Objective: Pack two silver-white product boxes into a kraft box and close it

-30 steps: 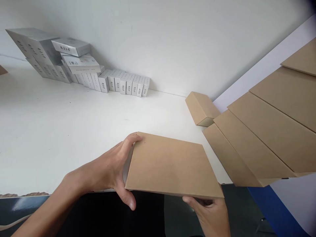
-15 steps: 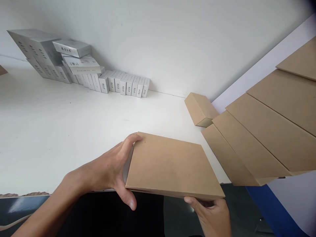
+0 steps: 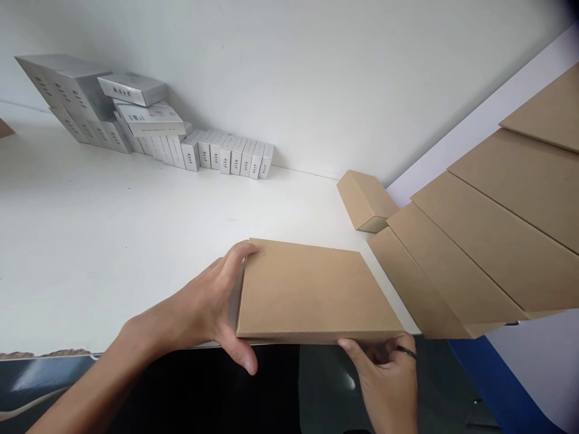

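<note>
A flat brown cardboard box [image 3: 312, 289] lies at the front edge of the white table, its broad face up. My left hand [image 3: 224, 301] is wrapped around its left end, with a finger at the far left corner and the thumb below the near left corner. At the near right edge, my right hand [image 3: 384, 367] grips the box with thumb and bent fingers; a dark ring shows on one finger. The undersides of the fingers are partly hidden behind the box.
Several flat brown cardboard pieces [image 3: 470, 259] overlap in a row at the right. A smaller brown box [image 3: 368, 199] stands near the wall. Several silver-white printed boxes [image 3: 226, 154] are lined up and stacked at the back left. The table's front edge [image 3: 49, 354] looks chipped at left.
The near right side of the cardboard box has lifted and turned slightly, so its near edge now lies more level. My right hand has risen with it; my left hand has barely shifted.
</note>
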Demonstrator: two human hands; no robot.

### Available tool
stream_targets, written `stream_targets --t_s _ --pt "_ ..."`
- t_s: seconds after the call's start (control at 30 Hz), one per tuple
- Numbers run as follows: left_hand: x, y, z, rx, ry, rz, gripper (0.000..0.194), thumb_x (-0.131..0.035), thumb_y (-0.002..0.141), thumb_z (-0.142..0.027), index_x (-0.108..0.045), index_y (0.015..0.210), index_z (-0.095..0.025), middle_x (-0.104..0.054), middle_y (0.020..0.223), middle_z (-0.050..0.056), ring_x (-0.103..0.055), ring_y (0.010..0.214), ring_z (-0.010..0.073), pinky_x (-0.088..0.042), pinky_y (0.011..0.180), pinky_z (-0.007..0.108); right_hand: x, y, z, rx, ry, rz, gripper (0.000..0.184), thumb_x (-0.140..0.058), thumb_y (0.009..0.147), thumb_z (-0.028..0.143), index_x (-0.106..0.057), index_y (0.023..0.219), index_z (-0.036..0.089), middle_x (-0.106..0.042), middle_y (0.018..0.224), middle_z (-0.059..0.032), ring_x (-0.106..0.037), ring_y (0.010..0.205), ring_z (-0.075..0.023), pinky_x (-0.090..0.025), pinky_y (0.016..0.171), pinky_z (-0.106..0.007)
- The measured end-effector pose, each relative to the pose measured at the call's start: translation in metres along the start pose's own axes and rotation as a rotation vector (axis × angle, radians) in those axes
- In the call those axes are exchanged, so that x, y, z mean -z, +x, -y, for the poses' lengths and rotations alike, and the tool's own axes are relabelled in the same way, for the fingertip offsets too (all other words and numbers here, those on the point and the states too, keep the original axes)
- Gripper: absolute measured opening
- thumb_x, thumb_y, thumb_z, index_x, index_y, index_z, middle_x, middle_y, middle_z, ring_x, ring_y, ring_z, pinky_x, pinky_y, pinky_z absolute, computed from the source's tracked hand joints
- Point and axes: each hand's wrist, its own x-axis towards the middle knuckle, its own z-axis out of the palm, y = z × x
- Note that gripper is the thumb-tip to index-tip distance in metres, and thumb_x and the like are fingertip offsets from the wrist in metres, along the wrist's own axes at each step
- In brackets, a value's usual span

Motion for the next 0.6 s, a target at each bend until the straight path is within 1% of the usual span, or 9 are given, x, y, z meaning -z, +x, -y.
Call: stream_targets --t_s 0.07,0.13,0.27,0.33,0.4,0.47,0.53,0.6 --pt "0.000 0.000 0.001 0.006 0.017 0.004 0.129 -0.098 0.043 -0.058 -0.020 0.144 -0.039 -0.033 0.151 0.013 -0.047 0.125 0.0413 -0.048 0.100 0.060 -0.001 0.000 0.001 -0.020 0.027 0.008 0.078 -0.093 0.047 0.052 -0.047 0.102 0.022 -0.065 0.103 -0.0067 -0.064 0.089 -0.0222 -0.056 0.071 -0.030" --pt "0.001 0.000 0.001 -0.006 0.022 0.003 0.129 -0.098 0.043 -0.058 -0.021 0.144 -0.037 -0.035 0.150 0.014 -0.048 0.124 0.0417 -0.049 0.099 0.060 0.000 0.000 -0.001 -0.035 0.021 0.008 0.079 -0.094 0.045 0.050 -0.047 0.102 0.022 -0.065 0.101 -0.0061 -0.064 0.087 -0.0216 -0.055 0.069 -0.030" --pt "0.000 0.001 0.002 -0.043 0.001 -0.004 0.127 -0.098 0.044 -0.056 -0.022 0.144 -0.035 -0.035 0.149 0.016 -0.049 0.123 0.0426 -0.050 0.097 0.061 0.005 0.002 -0.011 -0.022 -0.062 -0.007 0.072 -0.092 0.049 0.055 -0.047 0.096 0.023 -0.060 0.087 -0.0011 -0.059 0.077 -0.0181 -0.050 0.063 -0.028" --pt "0.000 0.002 0.002 -0.047 0.014 -0.007 0.126 -0.098 0.045 -0.055 -0.022 0.143 -0.034 -0.036 0.149 0.017 -0.048 0.124 0.0430 -0.050 0.097 0.061 0.005 0.001 -0.013 -0.027 -0.114 -0.023 0.070 -0.091 0.050 0.058 -0.048 0.093 0.023 -0.057 0.080 0.0011 -0.059 0.075 -0.0193 -0.049 0.062 -0.030" --pt "-0.001 0.003 0.002 -0.052 0.038 -0.009 0.126 -0.098 0.044 -0.053 -0.022 0.142 -0.034 -0.035 0.149 0.016 -0.048 0.124 0.0427 -0.050 0.097 0.060 0.004 -0.001 -0.011 -0.039 -0.089 -0.007 0.070 -0.092 0.049 0.056 -0.051 0.095 0.022 -0.060 0.083 0.0000 -0.064 0.085 -0.0237 -0.052 0.071 -0.033" --pt "-0.001 0.003 0.003 -0.063 0.059 -0.011 0.127 -0.098 0.043 -0.053 -0.021 0.141 -0.035 -0.033 0.151 0.016 -0.047 0.124 0.0422 -0.050 0.097 0.060 0.002 -0.004 -0.006 -0.046 -0.014 0.004 0.072 -0.093 0.048 0.051 -0.053 0.101 0.022 -0.064 0.094 -0.0027 -0.065 0.102 -0.0290 -0.053 0.088 -0.039" --pt "-0.001 0.003 0.005 -0.075 0.070 -0.011 0.127 -0.098 0.042 -0.053 -0.021 0.141 -0.035 -0.032 0.153 0.015 -0.047 0.125 0.0415 -0.049 0.100 0.060 0.001 -0.008 -0.002 -0.078 0.009 0.004 0.075 -0.094 0.047 0.049 -0.054 0.105 0.023 -0.065 0.104 -0.0047 -0.062 0.115 -0.0327 -0.049 0.101 -0.046" --pt "-0.001 0.003 0.006 -0.075 0.068 -0.008 0.129 -0.099 0.041 -0.053 -0.020 0.141 -0.036 -0.030 0.153 0.015 -0.045 0.127 0.0409 -0.048 0.103 0.060 0.004 -0.010 0.000 -0.144 -0.019 -0.003 0.078 -0.094 0.045 0.051 -0.055 0.107 0.024 -0.066 0.110 -0.0062 -0.060 0.119 -0.0353 -0.046 0.106 -0.051"
